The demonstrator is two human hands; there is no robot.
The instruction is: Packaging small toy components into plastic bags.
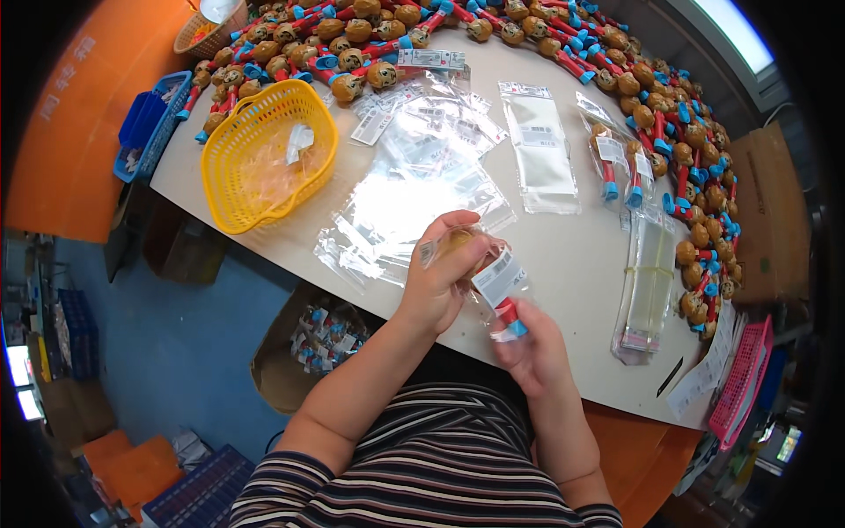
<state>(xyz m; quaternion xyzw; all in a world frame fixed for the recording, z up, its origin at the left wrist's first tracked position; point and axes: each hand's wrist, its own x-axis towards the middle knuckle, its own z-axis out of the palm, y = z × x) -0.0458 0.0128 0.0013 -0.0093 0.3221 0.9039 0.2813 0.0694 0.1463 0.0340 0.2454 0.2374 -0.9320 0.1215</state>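
Over the table's near edge, both my hands hold one toy [508,310] with a brown head, a red handle and a blue end, inside a clear bag with a white label [497,278]. My left hand [440,280] is closed around the bagged head, its thumb across the front. Lower down, my right hand [534,348] has its fingers closed at the blue end. Just beyond lies a spread pile of clear bags [414,189]. A neat stack of flat bags [539,154] is to its right, followed by two bagged toys [609,163].
Many loose toys [480,29] line the table's far and right sides. A yellow basket [211,167] and a blue basket [180,95] stand left. At right are banded clear bags [647,282] and a pink basket [744,383]. An open cardboard box [271,365] of bagged items sits below the table.
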